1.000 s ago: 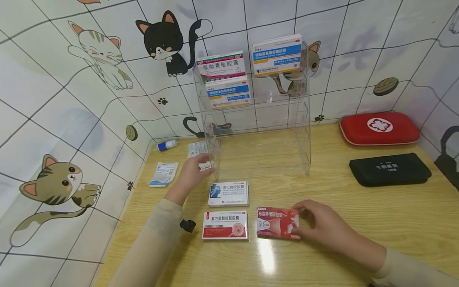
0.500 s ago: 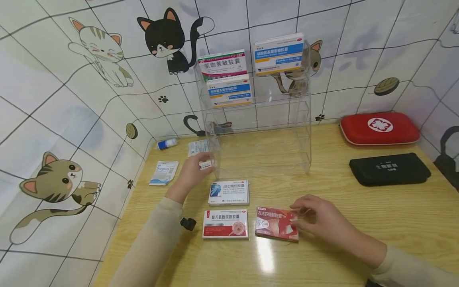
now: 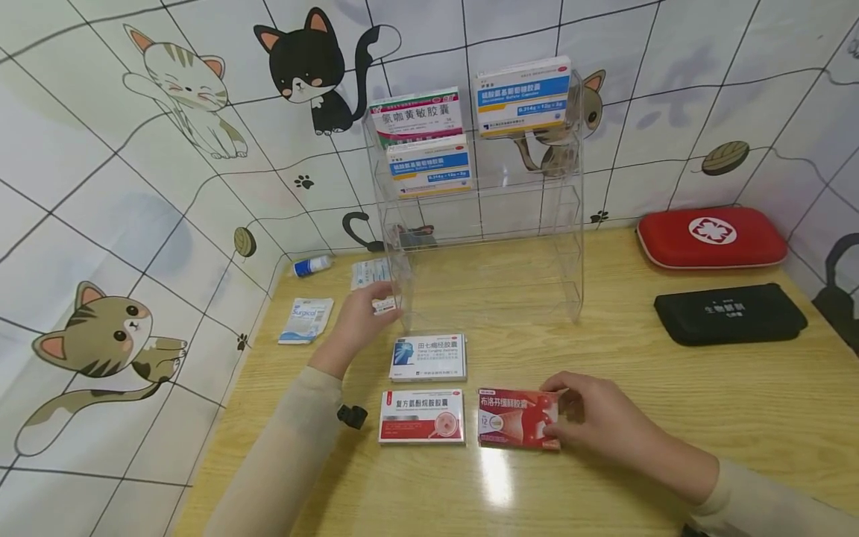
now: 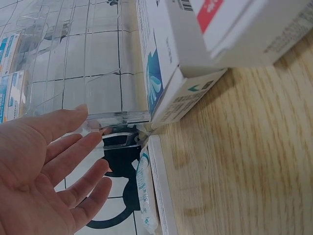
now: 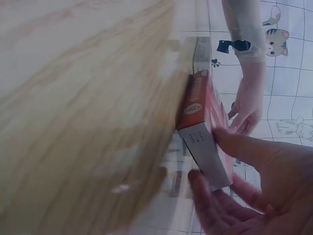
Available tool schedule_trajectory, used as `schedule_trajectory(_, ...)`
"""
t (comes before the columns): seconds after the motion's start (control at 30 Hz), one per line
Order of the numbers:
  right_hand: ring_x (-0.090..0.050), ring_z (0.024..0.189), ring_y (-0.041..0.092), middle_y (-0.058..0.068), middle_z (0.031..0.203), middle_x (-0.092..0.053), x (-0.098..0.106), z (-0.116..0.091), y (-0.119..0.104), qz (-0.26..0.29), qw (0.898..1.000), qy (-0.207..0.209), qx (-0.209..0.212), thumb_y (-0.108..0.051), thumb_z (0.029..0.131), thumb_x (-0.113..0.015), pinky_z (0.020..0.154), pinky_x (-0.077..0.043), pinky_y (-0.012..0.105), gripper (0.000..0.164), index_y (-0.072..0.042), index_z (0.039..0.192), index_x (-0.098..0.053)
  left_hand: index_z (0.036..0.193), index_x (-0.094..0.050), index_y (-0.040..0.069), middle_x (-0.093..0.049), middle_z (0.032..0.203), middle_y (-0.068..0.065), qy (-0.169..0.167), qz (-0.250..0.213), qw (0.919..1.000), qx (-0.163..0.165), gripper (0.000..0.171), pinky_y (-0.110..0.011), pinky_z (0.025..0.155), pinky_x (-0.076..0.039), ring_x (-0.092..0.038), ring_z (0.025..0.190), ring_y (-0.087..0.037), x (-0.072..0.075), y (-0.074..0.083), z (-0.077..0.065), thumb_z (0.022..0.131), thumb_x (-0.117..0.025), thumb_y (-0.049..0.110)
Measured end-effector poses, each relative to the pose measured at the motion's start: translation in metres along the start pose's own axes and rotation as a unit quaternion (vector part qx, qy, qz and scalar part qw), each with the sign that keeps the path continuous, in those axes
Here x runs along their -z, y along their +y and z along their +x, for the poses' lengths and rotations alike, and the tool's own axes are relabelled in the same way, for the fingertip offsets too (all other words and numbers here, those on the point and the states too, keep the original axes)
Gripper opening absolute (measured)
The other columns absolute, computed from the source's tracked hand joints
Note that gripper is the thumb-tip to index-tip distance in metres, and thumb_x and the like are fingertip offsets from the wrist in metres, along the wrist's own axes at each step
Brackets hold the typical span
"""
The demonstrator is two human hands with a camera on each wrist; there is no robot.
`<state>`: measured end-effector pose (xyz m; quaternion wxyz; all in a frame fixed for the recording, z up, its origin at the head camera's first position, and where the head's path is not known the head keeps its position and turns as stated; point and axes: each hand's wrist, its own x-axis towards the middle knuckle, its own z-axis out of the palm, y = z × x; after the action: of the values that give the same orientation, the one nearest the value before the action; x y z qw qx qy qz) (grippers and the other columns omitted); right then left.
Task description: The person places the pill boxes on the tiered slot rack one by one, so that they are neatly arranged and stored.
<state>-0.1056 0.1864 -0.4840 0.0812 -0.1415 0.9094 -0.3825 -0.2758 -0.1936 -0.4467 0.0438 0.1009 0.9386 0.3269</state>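
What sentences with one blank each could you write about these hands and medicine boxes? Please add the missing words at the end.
1. The right hand holds an ibuprofen capsule box whose main colour is ____.
2. The clear display rack carries exactly ____ medicine boxes.
3. In the head view, the left hand touches the rack's ____ side.
4. The red zip case bears a ____ emblem.

Missing words: red; three; left; white.
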Motion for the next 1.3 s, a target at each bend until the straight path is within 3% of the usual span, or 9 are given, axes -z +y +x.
schedule_trajectory(0.1, -0.066, 0.083, 0.004, -0.009, 0.096, -0.073, 0.006, -0.001, -0.005, 0.039, 0.999, 0.019, 0.007, -0.026, 0.083, -0.088, 0.072, -0.059, 0.023, 0.03, -0.021, 0.108, -0.073, 0.143, -0.059, 0.011, -0.063, 0.143, -0.011, -0.002, 0.002, 1.0, -0.003, 0.051, -0.051, 0.11, -0.052, -0.058, 0.134, -0.032, 0.001, 0.0, 0.0, 0.096, -0.075, 0.024)
schedule_trajectory(0.2, -0.067, 0.081, 0.001, -0.009, 0.096, -0.075, 0.012, -0.001, -0.005, 0.047, 0.997, 0.053, 0.042, -0.018, 0.085, -0.086, 0.072, -0.061, 0.025, 0.023, -0.022, 0.105, -0.075, 0.143, -0.058, 0.009, -0.063, 0.143, -0.012, -0.001, 0.004, 1.0, -0.006, 0.052, -0.052, 0.109, -0.052, -0.058, 0.134, -0.033, 0.001, 0.0, 0.001, 0.096, -0.075, 0.023)
schedule_trajectory(0.37, -0.07, 0.082, 0.0, -0.009, 0.102, -0.077, 0.031, 0.009, -0.004, 0.007, 0.988, 0.115, 0.104, -0.007, 0.082, -0.087, 0.074, -0.064, 0.028, 0.031, -0.025, 0.105, -0.077, 0.141, -0.06, 0.009, -0.065, 0.141, -0.013, 0.001, 0.013, 0.9998, -0.013, 0.05, -0.051, 0.108, -0.053, -0.059, 0.132, -0.033, 0.0, 0.0, 0.001, 0.095, -0.076, 0.022)
schedule_trajectory(0.47, -0.073, 0.086, 0.005, -0.006, 0.109, -0.078, 0.056, 0.022, -0.01, -0.033, 0.979, 0.162, 0.121, -0.008, 0.082, -0.087, 0.076, -0.063, 0.023, 0.033, -0.026, 0.108, -0.078, 0.14, -0.061, 0.01, -0.065, 0.141, -0.013, 0.0, 0.014, 0.9998, -0.011, 0.049, -0.05, 0.109, -0.052, -0.059, 0.133, -0.032, -0.001, -0.001, 0.001, 0.095, -0.076, 0.022)
schedule_trajectory(0.63, -0.071, 0.1, 0.009, -0.002, 0.12, -0.076, 0.111, 0.054, -0.037, -0.066, 0.957, 0.247, 0.135, -0.013, 0.085, -0.086, 0.081, -0.048, 0.003, 0.031, -0.024, 0.113, -0.079, 0.139, -0.061, 0.012, -0.064, 0.141, -0.011, 0.0, 0.014, 0.9999, -0.006, 0.048, -0.05, 0.11, -0.052, -0.059, 0.133, -0.031, -0.001, -0.001, 0.001, 0.095, -0.076, 0.023)
schedule_trajectory(0.73, -0.065, 0.107, -0.003, -0.003, 0.121, -0.076, 0.145, 0.079, -0.055, -0.06, 0.938, 0.301, 0.163, -0.016, 0.088, -0.084, 0.088, -0.043, 0.0, 0.028, -0.021, 0.115, -0.08, 0.138, -0.062, 0.012, -0.065, 0.14, -0.012, 0.001, 0.017, 0.9998, -0.004, 0.047, -0.051, 0.11, -0.051, -0.059, 0.133, -0.032, 0.0, -0.001, 0.001, 0.095, -0.076, 0.024)
schedule_trajectory(0.93, -0.061, 0.102, -0.011, -0.001, 0.122, -0.075, 0.198, 0.136, -0.076, -0.019, 0.909, 0.371, 0.188, -0.019, 0.092, -0.079, 0.095, -0.046, 0.011, 0.025, -0.019, 0.117, -0.079, 0.139, -0.062, 0.012, -0.065, 0.141, -0.012, 0.0, 0.017, 0.9998, -0.006, 0.048, -0.051, 0.11, -0.051, -0.059, 0.133, -0.032, 0.0, -0.001, 0.002, 0.095, -0.077, 0.024)
schedule_trajectory(1.1, -0.062, 0.1, -0.014, -0.002, 0.123, -0.074, 0.221, 0.169, -0.076, -0.027, 0.894, 0.406, 0.189, -0.022, 0.095, -0.076, 0.103, -0.045, 0.013, 0.025, -0.018, 0.12, -0.078, 0.139, -0.061, 0.01, -0.064, 0.142, -0.013, -0.003, 0.01, 0.9999, -0.013, 0.047, -0.051, 0.111, -0.051, -0.058, 0.134, -0.032, -0.001, 0.002, 0.003, 0.095, -0.076, 0.021)
schedule_trajectory(1.3, -0.064, 0.1, -0.012, -0.004, 0.124, -0.072, 0.225, 0.195, -0.067, -0.017, 0.903, 0.393, 0.172, -0.027, 0.096, -0.073, 0.102, -0.048, 0.012, 0.028, -0.021, 0.124, -0.076, 0.139, -0.062, 0.011, -0.064, 0.141, -0.013, 0.001, 0.013, 0.9998, -0.014, 0.047, -0.051, 0.111, -0.05, -0.058, 0.133, -0.033, -0.001, 0.001, 0.002, 0.095, -0.076, 0.02)
